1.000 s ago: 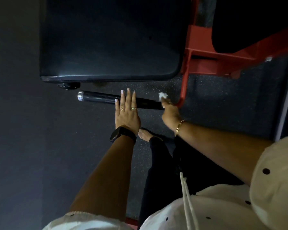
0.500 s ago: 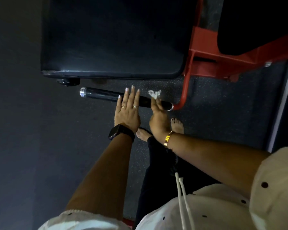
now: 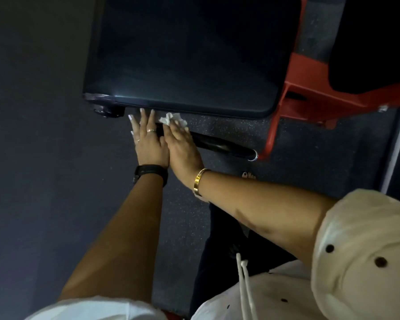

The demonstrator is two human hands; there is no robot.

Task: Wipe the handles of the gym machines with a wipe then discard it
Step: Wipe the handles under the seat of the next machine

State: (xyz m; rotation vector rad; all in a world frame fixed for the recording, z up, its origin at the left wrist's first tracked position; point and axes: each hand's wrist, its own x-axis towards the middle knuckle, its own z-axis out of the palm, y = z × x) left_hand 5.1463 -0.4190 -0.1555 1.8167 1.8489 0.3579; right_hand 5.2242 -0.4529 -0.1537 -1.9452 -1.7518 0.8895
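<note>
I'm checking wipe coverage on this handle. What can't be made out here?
Head view:
- Left end of handle: under left hand and right hand.
- The wipe: mostly under right hand's fingers; pinched or pressed, cannot tell.
- Whether the handle is wet: too dark.
- The second pad, top right: cut off by the frame edge.

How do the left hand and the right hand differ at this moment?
The left hand lies flat on the handle, fingers straight; the right hand curls over the wipe there. The left hand has rings and a black watch; the right hand a gold bracelet. Both are on the handle.
</note>
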